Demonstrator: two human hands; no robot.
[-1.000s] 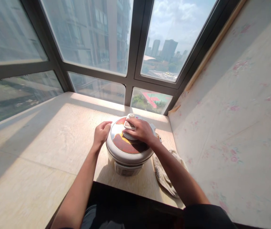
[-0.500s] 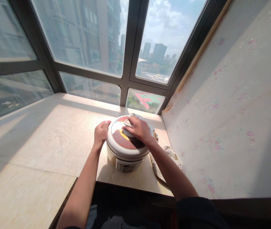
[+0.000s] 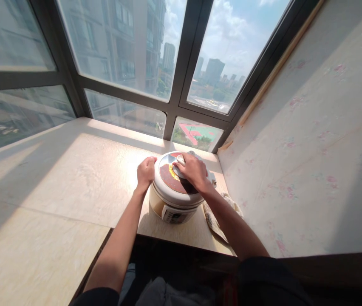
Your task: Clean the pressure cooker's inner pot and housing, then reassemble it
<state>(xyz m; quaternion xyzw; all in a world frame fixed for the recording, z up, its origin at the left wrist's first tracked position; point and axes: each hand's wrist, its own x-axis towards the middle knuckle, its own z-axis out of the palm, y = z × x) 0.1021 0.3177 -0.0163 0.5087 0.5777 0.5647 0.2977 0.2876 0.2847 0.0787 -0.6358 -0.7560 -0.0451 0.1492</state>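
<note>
A rice cooker (image 3: 158,205) with a white lid rim and a brown, yellow-patterned lid top stands upright on the light sill board. My right hand (image 3: 193,170) lies over the top of the lid, its fingers curled round the lid's white handle (image 3: 180,160). At the left edge of the lid, my left hand (image 3: 145,172) is closed, thumb up and fingers curled against the rim; what it grips, if anything, is hidden. A control panel (image 3: 177,215) faces me on the cooker's front.
A patterned cloth (image 3: 213,219) lies right of the cooker, partly behind my right forearm. Dark-framed windows (image 3: 174,102) rise behind the sill board (image 3: 88,182). A flower-patterned wall (image 3: 298,170) borders the right side. The board's front edge drops near my body.
The whole view has shifted, so cooker and hands appear slightly further right. My right hand stays on the lid handle, and my left hand stays closed at the lid's left edge.
</note>
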